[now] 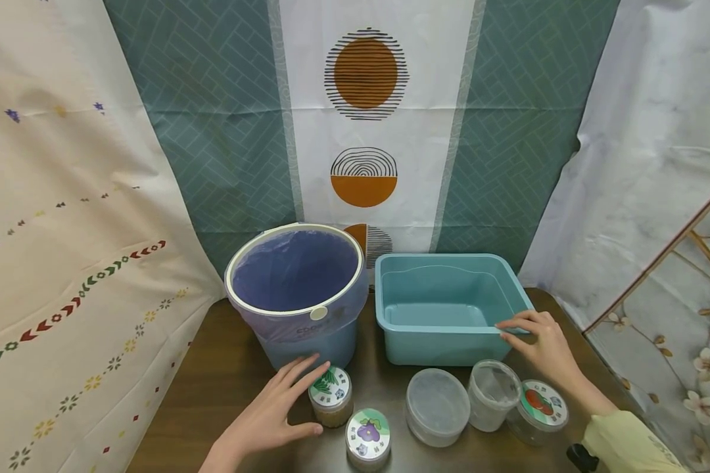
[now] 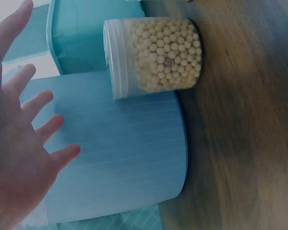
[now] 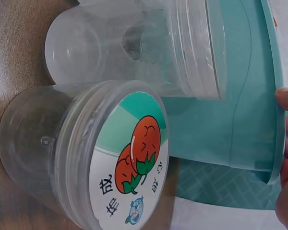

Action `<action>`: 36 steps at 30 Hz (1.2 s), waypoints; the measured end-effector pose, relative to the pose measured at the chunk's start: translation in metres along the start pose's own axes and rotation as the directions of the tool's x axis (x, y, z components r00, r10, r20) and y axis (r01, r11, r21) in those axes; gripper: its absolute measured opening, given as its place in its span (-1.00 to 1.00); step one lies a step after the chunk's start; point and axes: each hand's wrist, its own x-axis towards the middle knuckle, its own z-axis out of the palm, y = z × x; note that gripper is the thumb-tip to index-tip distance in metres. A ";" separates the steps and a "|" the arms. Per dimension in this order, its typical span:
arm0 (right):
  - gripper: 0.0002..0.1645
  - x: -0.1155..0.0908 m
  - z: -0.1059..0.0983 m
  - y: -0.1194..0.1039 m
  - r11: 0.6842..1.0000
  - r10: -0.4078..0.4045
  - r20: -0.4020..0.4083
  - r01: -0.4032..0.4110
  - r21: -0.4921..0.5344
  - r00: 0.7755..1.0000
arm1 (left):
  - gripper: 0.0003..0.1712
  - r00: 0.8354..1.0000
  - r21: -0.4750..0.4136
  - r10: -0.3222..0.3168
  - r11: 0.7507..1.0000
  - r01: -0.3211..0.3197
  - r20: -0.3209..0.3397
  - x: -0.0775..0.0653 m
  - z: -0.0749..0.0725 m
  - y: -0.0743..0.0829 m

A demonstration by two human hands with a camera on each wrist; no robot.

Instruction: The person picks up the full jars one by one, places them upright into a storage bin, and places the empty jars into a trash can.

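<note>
My left hand [image 1: 278, 412] spreads its fingers around the near side of a jar with a green-and-white lid [image 1: 330, 386], without gripping it. In the left wrist view that jar [image 2: 168, 55] holds many small pale round balls, and the left hand [image 2: 24, 134] is apart from it, fingers splayed. My right hand [image 1: 538, 341] pinches the rim of the teal plastic basin [image 1: 444, 348] at its front right corner, thumb outside. In the right wrist view the thumb and fingertips [image 3: 285, 100] are at the basin's rim [image 3: 280, 72].
A blue waste bin [image 1: 307, 338] with a liner stands behind the left hand. In front are a purple-label jar [image 1: 368, 437], a frosted-lid jar [image 1: 438, 407], a clear jar [image 1: 491, 397] and a persimmon-label jar [image 1: 537, 410]. A patterned cloth [image 1: 225, 131] hangs behind.
</note>
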 end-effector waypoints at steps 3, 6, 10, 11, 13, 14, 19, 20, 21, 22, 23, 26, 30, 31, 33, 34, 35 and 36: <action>-0.58 -0.001 0.000 0.000 1.000 0.016 0.002 -0.016 0.012 1.000 | 0.06 0.999 -0.029 -0.028 0.999 0.028 0.018 0.004 0.004 0.000; -0.58 -0.001 0.001 0.000 0.999 0.037 0.005 -0.037 0.024 0.999 | 0.07 0.998 -0.057 -0.050 0.997 0.052 0.031 0.008 0.011 -0.002; -0.58 -0.001 0.002 0.001 0.998 0.048 0.005 -0.049 0.028 0.999 | 0.06 0.997 -0.100 -0.063 0.993 0.067 0.047 0.012 0.021 -0.004; -0.58 -0.001 0.002 0.001 0.998 0.049 0.005 -0.049 0.027 0.999 | 0.05 0.997 -0.109 -0.065 0.992 0.070 0.052 0.013 0.024 -0.004; -0.57 -0.001 0.003 0.001 0.999 0.047 0.003 -0.047 0.028 0.999 | 0.03 0.996 -0.122 -0.067 0.990 0.074 0.064 0.014 0.028 -0.006; -0.57 -0.001 0.003 0.001 0.999 0.047 0.002 -0.047 0.027 0.999 | 0.02 0.996 -0.121 -0.065 0.990 0.072 0.065 0.015 0.030 -0.006; -0.57 -0.002 0.003 0.000 0.998 0.058 -0.001 -0.058 0.032 0.998 | 0.00 0.996 -0.099 -0.061 0.993 0.067 0.061 0.020 0.039 -0.007; -0.57 -0.002 0.003 0.000 0.998 0.060 -0.002 -0.060 0.031 0.998 | 0.00 0.997 -0.090 -0.059 0.994 0.064 0.057 0.021 0.041 -0.007; -0.57 -0.002 0.003 0.000 0.998 0.059 -0.003 -0.059 0.031 0.998 | 0.00 0.996 -0.086 -0.062 0.994 0.067 0.060 0.022 0.042 -0.007; -0.56 -0.002 0.002 0.000 0.998 0.058 -0.004 -0.058 0.029 0.998 | 0.00 0.996 -0.087 -0.066 0.994 0.072 0.064 0.023 0.043 -0.007; -0.56 -0.001 0.002 -0.001 0.998 0.055 -0.004 -0.055 0.027 0.998 | 0.00 0.995 -0.088 -0.072 0.993 0.078 0.069 0.024 0.044 -0.007; -0.56 0.000 0.002 -0.002 0.999 0.042 -0.002 -0.042 0.014 0.999 | -0.04 0.991 -0.076 -0.098 0.992 0.105 0.086 0.027 0.047 -0.006; -0.57 0.000 0.001 -0.005 0.999 0.009 0.002 -0.009 -0.039 1.000 | -0.09 0.992 -0.048 -0.106 0.993 0.109 0.069 0.030 0.048 -0.007; -0.57 0.000 0.001 -0.005 0.999 0.003 0.002 -0.003 -0.054 1.000 | -0.10 0.993 -0.041 -0.102 0.994 0.105 0.058 0.031 0.048 -0.008; -0.57 -0.001 0.001 -0.005 0.997 -0.005 0.001 0.005 -0.078 1.000 | -0.10 0.995 -0.029 -0.088 0.996 0.089 0.036 0.033 0.049 -0.009; -0.58 -0.001 0.001 -0.005 0.997 -0.005 0.001 0.005 -0.082 1.000 | -0.09 0.996 -0.024 -0.083 0.996 0.084 0.030 0.034 0.049 -0.009; -0.58 -0.001 0.001 -0.005 0.997 -0.003 0.001 0.003 -0.083 1.000 | -0.09 0.996 -0.020 -0.080 0.997 0.081 0.027 0.035 0.049 -0.010; -0.58 -0.001 0.001 -0.005 0.996 -0.003 0.001 0.003 -0.085 1.000 | -0.09 0.997 -0.022 -0.076 0.997 0.077 0.028 0.036 0.049 -0.011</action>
